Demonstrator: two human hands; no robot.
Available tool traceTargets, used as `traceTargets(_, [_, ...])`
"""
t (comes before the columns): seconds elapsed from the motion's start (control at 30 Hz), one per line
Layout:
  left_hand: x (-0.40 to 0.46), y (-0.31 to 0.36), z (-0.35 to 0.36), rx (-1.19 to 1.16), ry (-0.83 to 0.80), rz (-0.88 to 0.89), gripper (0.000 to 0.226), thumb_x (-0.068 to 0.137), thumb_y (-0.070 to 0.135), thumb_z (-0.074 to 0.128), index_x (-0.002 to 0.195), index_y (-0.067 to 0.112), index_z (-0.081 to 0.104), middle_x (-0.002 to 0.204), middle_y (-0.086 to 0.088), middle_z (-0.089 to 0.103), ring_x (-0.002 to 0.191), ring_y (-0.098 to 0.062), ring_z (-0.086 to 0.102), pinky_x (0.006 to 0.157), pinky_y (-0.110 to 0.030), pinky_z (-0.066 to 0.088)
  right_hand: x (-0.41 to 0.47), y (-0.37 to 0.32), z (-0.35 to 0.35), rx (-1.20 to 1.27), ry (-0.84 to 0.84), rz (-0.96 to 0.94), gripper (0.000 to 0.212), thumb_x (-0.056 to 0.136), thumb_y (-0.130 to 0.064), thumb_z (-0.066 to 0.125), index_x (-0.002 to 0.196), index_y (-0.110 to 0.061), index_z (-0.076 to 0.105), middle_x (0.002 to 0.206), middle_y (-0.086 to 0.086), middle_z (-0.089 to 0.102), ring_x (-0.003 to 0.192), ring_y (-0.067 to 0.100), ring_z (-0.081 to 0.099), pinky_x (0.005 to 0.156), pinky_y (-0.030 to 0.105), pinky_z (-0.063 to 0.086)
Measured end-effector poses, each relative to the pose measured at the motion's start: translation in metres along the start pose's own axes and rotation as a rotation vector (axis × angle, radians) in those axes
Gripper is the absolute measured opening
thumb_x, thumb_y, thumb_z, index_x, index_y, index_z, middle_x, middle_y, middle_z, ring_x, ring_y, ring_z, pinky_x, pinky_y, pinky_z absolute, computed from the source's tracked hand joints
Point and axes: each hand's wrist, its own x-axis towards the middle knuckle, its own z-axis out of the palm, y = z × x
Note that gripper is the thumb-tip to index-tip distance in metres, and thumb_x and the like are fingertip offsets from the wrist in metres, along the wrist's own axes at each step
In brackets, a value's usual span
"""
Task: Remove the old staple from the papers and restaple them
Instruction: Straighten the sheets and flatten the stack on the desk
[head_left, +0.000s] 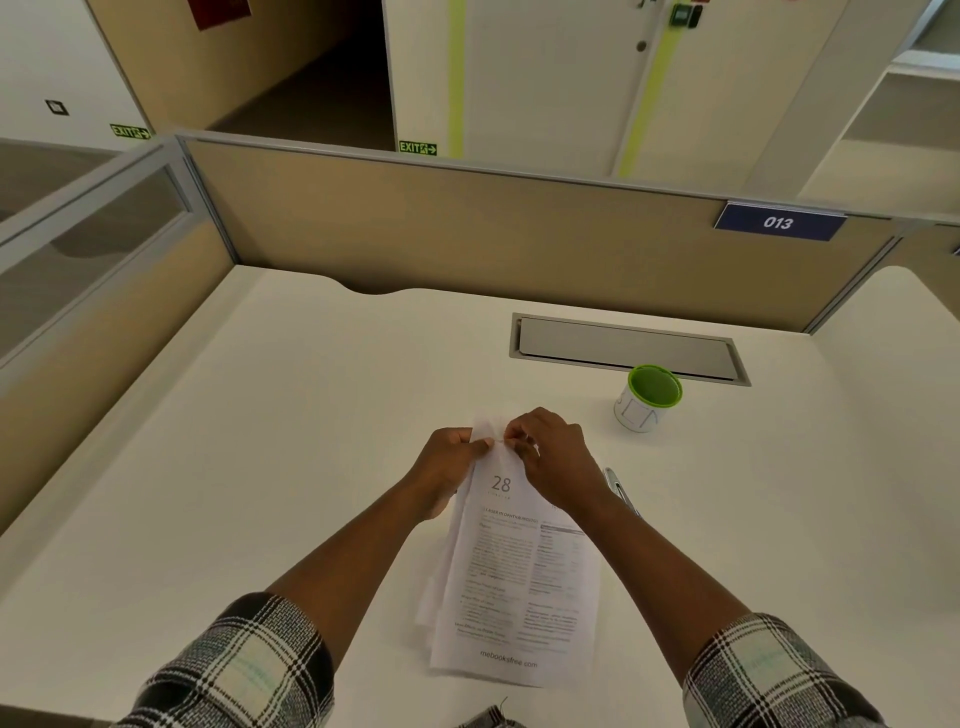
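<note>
A stack of printed papers (511, 577), its top page marked "28", lies lengthwise on the white desk (260, 441) in front of me. My left hand (447, 465) pinches the stack's far left corner. My right hand (550, 454) has its fingertips closed on the paper right beside the left thumb, at the top edge. The staple itself is too small to make out. A silvery tool (621, 491), possibly the stapler or a remover, pokes out from under my right wrist on the desk.
A white cup with a green rim (649, 397) stands to the right, beyond the papers. Behind it a grey cable hatch (628, 348) is set into the desk. Tan partition walls (467, 228) close off the back and left.
</note>
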Motion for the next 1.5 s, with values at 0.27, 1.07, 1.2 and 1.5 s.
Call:
traceTargets(0.27, [0.002, 0.007, 0.011, 0.095, 0.079, -0.019, 0.03, 0.088, 0.04, 0.065, 0.079, 0.012, 0.062, 0.082, -0.008, 0.074, 0.076, -0.027, 0.072, 0.069, -0.036, 0.057, -0.001, -0.009, 0.0, -0.211, 0.037, -0.093, 0.026, 0.078, -0.001, 0.057, 0.096, -0.02, 0.059, 0.095, -0.002, 0.057, 0.084, 0.02, 0.054, 0.075, 0.029, 0.03])
traceTargets(1.07, [0.001, 0.008, 0.022, 0.303, 0.183, 0.073, 0.033, 0.089, 0.034, 0.064, 0.063, 0.015, 0.06, 0.071, -0.003, 0.068, 0.063, -0.019, 0.066, 0.062, -0.028, 0.053, -0.004, -0.007, 0.008, -0.283, -0.046, -0.105, 0.014, 0.086, -0.008, 0.052, 0.099, -0.013, 0.054, 0.094, 0.006, 0.058, 0.079, 0.022, 0.05, 0.072, 0.027, 0.03])
traceTargets(1.2, [0.003, 0.006, 0.02, 0.176, 0.14, 0.017, 0.03, 0.09, 0.035, 0.064, 0.075, 0.009, 0.06, 0.078, -0.008, 0.069, 0.068, -0.021, 0.067, 0.064, -0.03, 0.053, -0.004, -0.005, 0.006, -0.24, -0.013, -0.065, 0.019, 0.083, -0.004, 0.053, 0.098, -0.016, 0.054, 0.097, 0.001, 0.056, 0.084, 0.02, 0.052, 0.074, 0.027, 0.034])
traceTargets(1.5, [0.003, 0.003, 0.011, 0.031, 0.097, -0.006, 0.032, 0.085, 0.023, 0.071, 0.098, -0.006, 0.067, 0.089, -0.012, 0.075, 0.079, -0.03, 0.074, 0.081, -0.051, 0.059, -0.004, -0.005, 0.003, -0.213, 0.068, -0.061, 0.016, 0.084, -0.004, 0.055, 0.094, -0.017, 0.058, 0.095, -0.001, 0.058, 0.082, 0.02, 0.053, 0.07, 0.029, 0.034])
